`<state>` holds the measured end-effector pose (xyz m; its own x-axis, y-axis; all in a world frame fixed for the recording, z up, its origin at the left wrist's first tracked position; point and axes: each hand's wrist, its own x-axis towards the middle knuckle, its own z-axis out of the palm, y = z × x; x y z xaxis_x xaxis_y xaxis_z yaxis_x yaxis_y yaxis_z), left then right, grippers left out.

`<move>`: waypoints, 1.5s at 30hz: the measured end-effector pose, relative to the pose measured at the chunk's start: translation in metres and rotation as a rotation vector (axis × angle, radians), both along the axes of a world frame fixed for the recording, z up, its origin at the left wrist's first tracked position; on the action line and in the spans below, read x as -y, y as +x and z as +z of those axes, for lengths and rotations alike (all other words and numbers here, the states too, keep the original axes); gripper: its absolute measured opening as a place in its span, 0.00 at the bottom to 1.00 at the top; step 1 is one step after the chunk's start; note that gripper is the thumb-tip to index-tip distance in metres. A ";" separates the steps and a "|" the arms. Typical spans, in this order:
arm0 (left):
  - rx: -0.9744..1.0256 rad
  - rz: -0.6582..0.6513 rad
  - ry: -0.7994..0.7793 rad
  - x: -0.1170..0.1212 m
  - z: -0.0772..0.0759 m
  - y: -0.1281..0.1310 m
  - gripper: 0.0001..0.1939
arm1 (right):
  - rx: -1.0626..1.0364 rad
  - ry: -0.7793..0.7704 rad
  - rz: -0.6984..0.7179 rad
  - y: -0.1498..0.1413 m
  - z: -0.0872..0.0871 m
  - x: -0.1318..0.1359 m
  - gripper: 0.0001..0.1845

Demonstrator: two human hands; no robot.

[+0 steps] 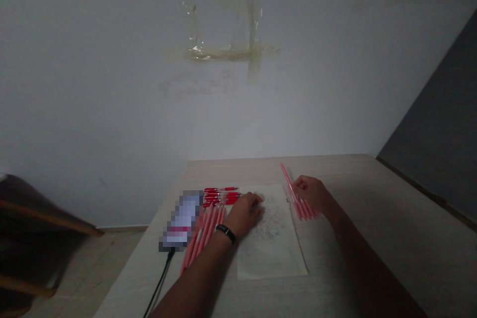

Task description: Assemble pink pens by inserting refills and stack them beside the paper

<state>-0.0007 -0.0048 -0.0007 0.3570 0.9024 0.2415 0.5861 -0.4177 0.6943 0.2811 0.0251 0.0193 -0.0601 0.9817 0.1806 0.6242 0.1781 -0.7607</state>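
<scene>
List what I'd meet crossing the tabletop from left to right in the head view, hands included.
Phone-like device with a cable → red pens → left hand → sheet of paper → right hand

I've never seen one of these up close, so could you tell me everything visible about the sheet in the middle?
The pale sheet looks like paper and lies flat on the table. Small dark and reddish marks cluster around its middle, too fine to read. Its right edge looks darker and uneven. The left hand covers part of its left side; pink pens lie beside its right edge.
</scene>
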 end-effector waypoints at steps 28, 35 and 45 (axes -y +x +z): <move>-0.010 -0.005 0.034 0.000 0.005 -0.001 0.11 | 0.353 -0.276 -0.186 0.077 -0.021 0.004 0.05; -0.077 -0.001 0.013 0.001 0.008 0.000 0.12 | 0.358 -0.367 -0.180 0.070 -0.019 0.004 0.04; -0.122 0.003 0.000 -0.001 0.003 -0.001 0.13 | 0.332 -0.441 -0.119 0.069 -0.019 0.006 0.04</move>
